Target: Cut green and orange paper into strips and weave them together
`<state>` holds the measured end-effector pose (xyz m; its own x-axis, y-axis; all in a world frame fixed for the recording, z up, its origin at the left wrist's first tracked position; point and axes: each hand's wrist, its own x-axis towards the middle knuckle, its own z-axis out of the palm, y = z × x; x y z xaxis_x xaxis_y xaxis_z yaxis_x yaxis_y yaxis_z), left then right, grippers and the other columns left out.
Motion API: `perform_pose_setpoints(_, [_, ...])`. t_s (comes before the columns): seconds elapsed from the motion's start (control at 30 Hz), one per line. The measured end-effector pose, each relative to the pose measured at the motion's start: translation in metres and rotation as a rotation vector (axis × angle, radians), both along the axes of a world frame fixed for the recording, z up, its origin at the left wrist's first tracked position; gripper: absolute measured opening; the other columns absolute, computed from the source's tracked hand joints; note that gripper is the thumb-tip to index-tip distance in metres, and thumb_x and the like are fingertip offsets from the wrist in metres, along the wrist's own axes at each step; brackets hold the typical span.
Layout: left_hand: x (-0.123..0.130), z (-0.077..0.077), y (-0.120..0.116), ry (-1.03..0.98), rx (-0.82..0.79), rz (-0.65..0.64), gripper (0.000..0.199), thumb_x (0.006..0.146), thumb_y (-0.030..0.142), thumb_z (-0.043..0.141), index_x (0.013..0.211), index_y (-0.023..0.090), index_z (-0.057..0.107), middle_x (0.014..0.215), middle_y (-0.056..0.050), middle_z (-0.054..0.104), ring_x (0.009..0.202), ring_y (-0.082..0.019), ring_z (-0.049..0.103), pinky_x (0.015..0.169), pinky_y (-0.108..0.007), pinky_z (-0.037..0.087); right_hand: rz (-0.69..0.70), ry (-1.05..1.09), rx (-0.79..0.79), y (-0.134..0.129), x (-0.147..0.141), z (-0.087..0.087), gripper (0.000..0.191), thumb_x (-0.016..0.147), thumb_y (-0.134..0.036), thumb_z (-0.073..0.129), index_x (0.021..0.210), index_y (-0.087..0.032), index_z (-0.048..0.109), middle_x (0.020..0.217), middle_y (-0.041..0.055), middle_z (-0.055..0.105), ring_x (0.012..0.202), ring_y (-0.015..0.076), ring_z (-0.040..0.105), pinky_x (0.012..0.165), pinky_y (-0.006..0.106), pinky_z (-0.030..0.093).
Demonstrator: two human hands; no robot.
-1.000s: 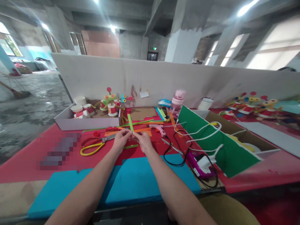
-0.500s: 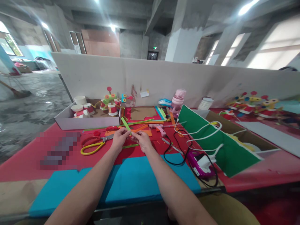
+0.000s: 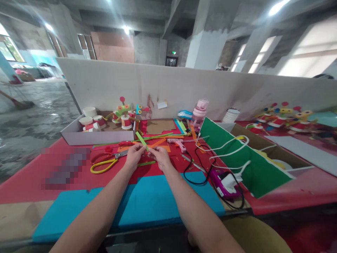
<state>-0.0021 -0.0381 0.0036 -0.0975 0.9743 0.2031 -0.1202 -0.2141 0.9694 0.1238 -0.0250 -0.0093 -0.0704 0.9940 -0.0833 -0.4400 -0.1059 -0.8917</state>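
My left hand and my right hand meet above the red table, fingertips pinched on a light green paper strip. The strip's free end slants up and to the left; its lower end is partly hidden by my fingers. Behind my hands lie orange paper strips. Another green strip rests on the table below them. Scissors with yellow and red handles lie left of my left hand. A pink glue gun lies to the right of my right hand.
A white box with paper cups and figures stands at back left. To the right are a green-sided box, a purple power strip and looping cables. Blue foam sheets cover the front edge. A white partition stands behind.
My hands stay almost in place on the green strip. Its lower end shows slightly more between my fingertips. The rest looks the same.
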Motion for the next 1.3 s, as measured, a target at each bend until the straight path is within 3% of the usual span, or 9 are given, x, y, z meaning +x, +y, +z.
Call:
perform_pose_setpoints(0.2, [0.003,0.0,-0.002,-0.01,-0.062,-0.091,0.037,0.059,0.043,0.079,0.074,0.015,0.062,0.064,0.0,0.061,0.055,-0.01,0.052,0.052,-0.022,0.042,-0.05,0.084,0.034,-0.002,-0.003,0.002,0.032,0.05,-0.034,0.082,0.061,-0.017,0.058,0.054,-0.003,0.063,0.054,0.0131,0.062,0.061,0.027,0.053])
perform_pose_setpoints(0.6, [0.0,-0.003,0.002,0.008,-0.019,-0.074,0.03,0.059,0.039,0.078,0.063,0.015,0.06,0.056,0.0,0.06,0.053,-0.011,0.052,0.054,-0.023,0.039,0.002,0.082,0.005,-0.002,-0.002,0.001,0.029,0.05,-0.031,0.084,0.062,-0.014,0.064,0.054,-0.001,0.065,0.049,0.0111,0.06,0.062,0.027,0.054])
perform_pose_setpoints(0.83, [0.003,-0.001,0.0,-0.076,-0.056,-0.078,0.036,0.06,0.044,0.078,0.074,0.014,0.065,0.061,-0.001,0.063,0.054,-0.01,0.052,0.057,-0.024,0.041,-0.056,0.053,0.072,-0.004,-0.002,0.005,0.027,0.051,-0.034,0.082,0.062,-0.015,0.065,0.055,0.0001,0.066,0.055,0.0153,0.064,0.065,0.03,0.054])
perform_pose_setpoints(1.03, [0.003,-0.002,0.001,-0.03,-0.028,-0.027,0.03,0.059,0.04,0.078,0.063,0.014,0.063,0.055,-0.001,0.062,0.051,-0.009,0.05,0.053,-0.023,0.038,-0.029,0.021,0.082,-0.004,-0.005,0.003,0.026,0.052,-0.032,0.081,0.061,-0.016,0.062,0.054,-0.0007,0.065,0.054,0.0142,0.062,0.066,0.03,0.053])
perform_pose_setpoints(1.17, [0.0,-0.002,0.002,-0.095,-0.057,0.003,0.029,0.058,0.039,0.078,0.063,0.015,0.063,0.052,0.001,0.059,0.049,-0.009,0.049,0.051,-0.023,0.037,0.015,0.094,0.074,-0.001,0.0,0.003,0.026,0.053,-0.024,0.08,0.069,-0.017,0.06,0.062,-0.0018,0.067,0.058,0.0132,0.064,0.068,0.029,0.053])
perform_pose_setpoints(1.3, [0.0,0.0,0.001,-0.105,-0.062,-0.033,0.028,0.059,0.038,0.078,0.063,0.015,0.062,0.05,0.002,0.057,0.048,-0.009,0.049,0.051,-0.022,0.036,0.043,0.164,0.02,0.001,0.005,0.001,0.024,0.055,-0.022,0.079,0.066,-0.017,0.059,0.064,-0.0011,0.067,0.06,0.0127,0.064,0.069,0.029,0.054])
